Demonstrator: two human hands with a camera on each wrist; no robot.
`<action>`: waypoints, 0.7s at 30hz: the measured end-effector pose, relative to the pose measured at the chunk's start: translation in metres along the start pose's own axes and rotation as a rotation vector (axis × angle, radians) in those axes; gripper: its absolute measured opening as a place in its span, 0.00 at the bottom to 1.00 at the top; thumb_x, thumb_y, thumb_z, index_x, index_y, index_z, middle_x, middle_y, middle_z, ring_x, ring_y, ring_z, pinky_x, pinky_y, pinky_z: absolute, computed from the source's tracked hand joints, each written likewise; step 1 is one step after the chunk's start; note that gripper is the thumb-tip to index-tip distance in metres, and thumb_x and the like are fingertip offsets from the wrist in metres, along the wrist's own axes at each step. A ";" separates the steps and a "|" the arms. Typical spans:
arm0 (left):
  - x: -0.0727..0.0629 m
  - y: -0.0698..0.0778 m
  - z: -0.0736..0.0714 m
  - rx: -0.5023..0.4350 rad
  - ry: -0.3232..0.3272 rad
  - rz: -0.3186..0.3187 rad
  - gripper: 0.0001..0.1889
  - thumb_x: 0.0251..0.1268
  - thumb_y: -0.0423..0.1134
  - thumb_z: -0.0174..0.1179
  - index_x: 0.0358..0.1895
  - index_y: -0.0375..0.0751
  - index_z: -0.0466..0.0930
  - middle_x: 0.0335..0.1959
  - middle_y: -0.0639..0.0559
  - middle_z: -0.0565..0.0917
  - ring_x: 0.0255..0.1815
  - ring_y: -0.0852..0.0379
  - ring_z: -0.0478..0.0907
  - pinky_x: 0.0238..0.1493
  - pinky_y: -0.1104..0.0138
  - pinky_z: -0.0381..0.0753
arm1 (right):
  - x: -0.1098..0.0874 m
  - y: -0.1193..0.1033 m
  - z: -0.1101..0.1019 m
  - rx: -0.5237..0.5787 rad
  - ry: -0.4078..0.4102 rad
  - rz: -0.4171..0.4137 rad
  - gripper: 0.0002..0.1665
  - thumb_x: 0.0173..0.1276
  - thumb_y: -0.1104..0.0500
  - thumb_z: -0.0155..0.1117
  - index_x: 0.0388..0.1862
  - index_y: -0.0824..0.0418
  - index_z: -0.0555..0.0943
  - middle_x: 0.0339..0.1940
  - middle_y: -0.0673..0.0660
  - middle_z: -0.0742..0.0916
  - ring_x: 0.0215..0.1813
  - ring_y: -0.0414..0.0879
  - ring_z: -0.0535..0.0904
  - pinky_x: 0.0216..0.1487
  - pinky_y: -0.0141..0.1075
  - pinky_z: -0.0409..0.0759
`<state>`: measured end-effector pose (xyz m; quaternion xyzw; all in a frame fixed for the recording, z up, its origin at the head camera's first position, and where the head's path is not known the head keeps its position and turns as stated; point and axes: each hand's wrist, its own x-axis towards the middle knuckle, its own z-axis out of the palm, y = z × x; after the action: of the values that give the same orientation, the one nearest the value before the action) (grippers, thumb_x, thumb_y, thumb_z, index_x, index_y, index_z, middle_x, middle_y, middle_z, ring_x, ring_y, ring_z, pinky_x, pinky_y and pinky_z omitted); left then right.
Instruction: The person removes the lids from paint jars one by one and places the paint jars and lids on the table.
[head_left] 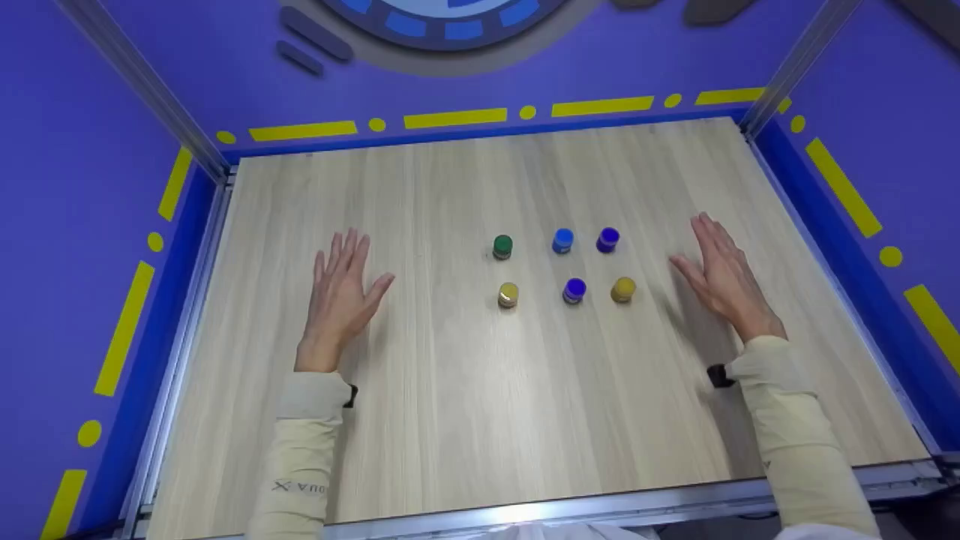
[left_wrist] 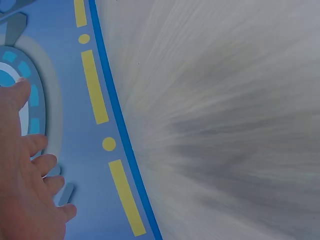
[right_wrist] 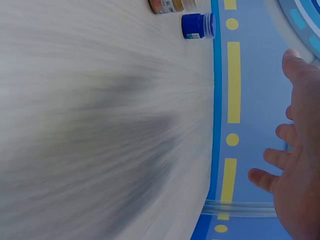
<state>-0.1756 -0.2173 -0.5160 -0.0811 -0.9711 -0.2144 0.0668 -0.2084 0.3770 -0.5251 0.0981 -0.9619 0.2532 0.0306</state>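
My left hand (head_left: 341, 292) is held over the left part of the wooden table, fingers straight, thumb spread, holding nothing. On the right, my right hand (head_left: 727, 281) is likewise straight-fingered and holds nothing. Between them stand several small capped jars in two rows. The far row has a green jar (head_left: 502, 247), a light blue jar (head_left: 562, 241) and a dark blue jar (head_left: 608, 240). Nearer stand a gold-topped jar (head_left: 508, 295), another dark blue jar (head_left: 574, 290) and a mustard-yellow jar (head_left: 623, 289), which is nearest the right hand. The right wrist view catches a blue jar (right_wrist: 195, 26) side-on.
The wooden table (head_left: 450, 420) has metal rails along its sides and front edge. Blue panels with yellow marks (head_left: 455, 118) wall in the back and both sides. Dark wrist devices (head_left: 720, 376) sit at the sleeve cuffs.
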 end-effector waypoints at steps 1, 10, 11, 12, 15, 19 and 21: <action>0.000 0.002 0.001 -0.008 -0.004 0.002 0.41 0.79 0.60 0.51 0.82 0.36 0.55 0.84 0.39 0.50 0.85 0.43 0.39 0.80 0.47 0.34 | -0.003 -0.001 0.001 0.002 0.006 -0.001 0.47 0.81 0.41 0.54 0.85 0.63 0.50 0.85 0.66 0.54 0.84 0.63 0.44 0.77 0.66 0.43; -0.002 0.021 0.011 -0.070 0.051 0.036 0.35 0.80 0.53 0.54 0.76 0.30 0.65 0.80 0.33 0.58 0.82 0.37 0.51 0.79 0.47 0.50 | -0.018 -0.020 0.001 0.007 0.014 -0.031 0.43 0.80 0.43 0.56 0.82 0.65 0.58 0.83 0.68 0.58 0.82 0.67 0.50 0.77 0.64 0.47; -0.003 0.023 0.013 -0.075 0.062 0.040 0.33 0.80 0.52 0.55 0.75 0.30 0.67 0.79 0.33 0.60 0.81 0.37 0.54 0.78 0.46 0.52 | -0.019 -0.023 0.002 0.006 0.013 -0.039 0.42 0.80 0.44 0.57 0.81 0.66 0.60 0.83 0.68 0.59 0.81 0.68 0.52 0.76 0.64 0.48; -0.004 0.026 0.015 -0.079 0.073 0.043 0.32 0.80 0.51 0.55 0.73 0.29 0.69 0.78 0.32 0.63 0.80 0.36 0.57 0.77 0.46 0.54 | -0.021 -0.026 0.003 -0.002 0.013 -0.050 0.40 0.80 0.44 0.58 0.79 0.67 0.63 0.82 0.69 0.61 0.80 0.68 0.54 0.76 0.65 0.50; -0.008 0.034 0.023 -0.093 0.104 0.052 0.28 0.78 0.47 0.58 0.70 0.29 0.73 0.73 0.33 0.70 0.75 0.37 0.65 0.75 0.47 0.59 | -0.026 -0.035 0.007 -0.013 0.007 -0.081 0.36 0.79 0.46 0.60 0.74 0.69 0.70 0.79 0.70 0.65 0.78 0.70 0.58 0.74 0.65 0.55; -0.014 0.044 0.034 -0.130 0.129 0.081 0.23 0.76 0.40 0.62 0.66 0.31 0.78 0.67 0.34 0.77 0.69 0.38 0.73 0.70 0.47 0.67 | -0.033 -0.046 0.014 -0.019 0.017 -0.115 0.30 0.78 0.50 0.63 0.69 0.69 0.76 0.75 0.70 0.71 0.75 0.69 0.65 0.71 0.65 0.60; -0.017 0.050 0.040 -0.151 0.127 0.093 0.21 0.74 0.38 0.63 0.65 0.32 0.79 0.65 0.36 0.79 0.67 0.39 0.75 0.67 0.47 0.71 | -0.037 -0.050 0.018 -0.021 0.030 -0.134 0.28 0.77 0.53 0.65 0.66 0.70 0.78 0.72 0.70 0.75 0.72 0.68 0.69 0.69 0.65 0.64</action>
<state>-0.1538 -0.1579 -0.5349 -0.1170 -0.9411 -0.2883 0.1320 -0.1626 0.3320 -0.5206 0.1581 -0.9552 0.2421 0.0627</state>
